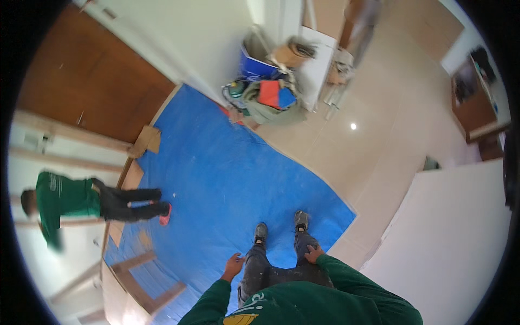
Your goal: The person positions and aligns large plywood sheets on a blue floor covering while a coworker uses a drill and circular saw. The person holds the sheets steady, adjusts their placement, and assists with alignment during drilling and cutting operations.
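My left hand [234, 266] hangs beside my left thigh, its fingers loosely apart and nothing seen in them. My right hand [313, 253] lies against my right thigh above the knee, fingers partly stretched out and holding nothing that shows. I stand in dusty dark trousers and grey shoes on a blue sheet [216, 173] spread over the floor. Green sleeves cover both my arms.
Left, a co-worker [70, 197] in green stands by a wooden frame [81, 157]. A timber frame [146, 287] lies on the sheet. Ahead are a blue bin [257, 67] and piled bags [271, 103]. A large white panel [444, 233] is at right, a wooden cabinet [474, 100] beyond.
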The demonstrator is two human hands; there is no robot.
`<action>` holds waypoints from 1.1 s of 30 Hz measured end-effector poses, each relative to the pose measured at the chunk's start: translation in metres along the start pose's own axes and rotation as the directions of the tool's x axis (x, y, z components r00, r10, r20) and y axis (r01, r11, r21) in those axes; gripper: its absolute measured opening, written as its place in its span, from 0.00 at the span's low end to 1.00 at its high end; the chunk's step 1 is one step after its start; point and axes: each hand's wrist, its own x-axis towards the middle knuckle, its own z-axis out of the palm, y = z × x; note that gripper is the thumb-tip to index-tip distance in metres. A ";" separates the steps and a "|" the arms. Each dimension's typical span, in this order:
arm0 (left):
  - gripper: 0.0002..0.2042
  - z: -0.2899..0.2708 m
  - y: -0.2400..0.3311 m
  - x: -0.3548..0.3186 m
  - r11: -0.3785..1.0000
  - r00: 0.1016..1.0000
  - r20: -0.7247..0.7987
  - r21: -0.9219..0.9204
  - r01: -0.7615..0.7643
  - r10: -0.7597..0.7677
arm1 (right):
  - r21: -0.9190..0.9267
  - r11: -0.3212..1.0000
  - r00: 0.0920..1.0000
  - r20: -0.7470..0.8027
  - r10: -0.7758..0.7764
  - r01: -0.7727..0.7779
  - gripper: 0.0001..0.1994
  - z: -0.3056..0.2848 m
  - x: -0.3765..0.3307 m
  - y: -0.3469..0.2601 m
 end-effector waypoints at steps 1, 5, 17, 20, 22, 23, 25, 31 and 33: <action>0.28 -0.005 -0.008 -0.011 0.998 0.997 -0.067 0.048 -0.037 0.040 | 0.008 0.999 0.998 0.044 -0.033 0.033 0.44 -0.008 -0.007 0.008; 0.26 0.018 -0.069 -0.089 0.984 0.968 -0.203 -0.129 0.123 -0.147 | -0.113 0.986 0.991 0.071 -0.117 0.125 0.42 -0.025 -0.019 0.018; 0.27 0.102 -0.117 -0.154 0.737 0.850 -0.225 -0.630 0.245 -0.475 | -0.701 0.562 0.873 0.480 -0.083 0.439 0.26 -0.124 0.037 -0.099; 0.26 0.115 -0.140 -0.152 0.611 0.830 -0.155 -0.749 0.256 -0.537 | -0.701 0.576 0.896 0.422 -0.140 0.420 0.26 -0.113 0.031 -0.181; 0.26 0.112 -0.159 -0.143 0.587 0.820 -0.157 -0.771 0.247 -0.551 | -0.713 0.556 0.900 0.397 -0.182 0.427 0.26 -0.096 0.037 -0.250; 0.26 0.107 -0.167 -0.141 0.568 0.793 -0.175 -0.786 0.244 -0.583 | -0.718 0.543 0.897 0.394 -0.200 0.436 0.25 -0.086 0.039 -0.284; 0.26 0.097 -0.186 -0.135 0.516 0.762 -0.150 -0.814 0.267 -0.630 | -0.739 0.508 0.896 0.389 -0.216 0.443 0.25 -0.065 0.047 -0.347; 0.27 0.055 -0.256 -0.145 0.267 0.647 -0.124 -0.955 0.128 -0.752 | -0.759 0.456 0.885 0.384 -0.264 0.465 0.24 -0.008 0.053 -0.477; 0.27 0.047 -0.280 -0.151 0.266 0.603 -0.148 -0.958 0.110 -0.784 | -0.758 0.454 0.883 0.385 -0.269 0.469 0.24 0.010 0.054 -0.505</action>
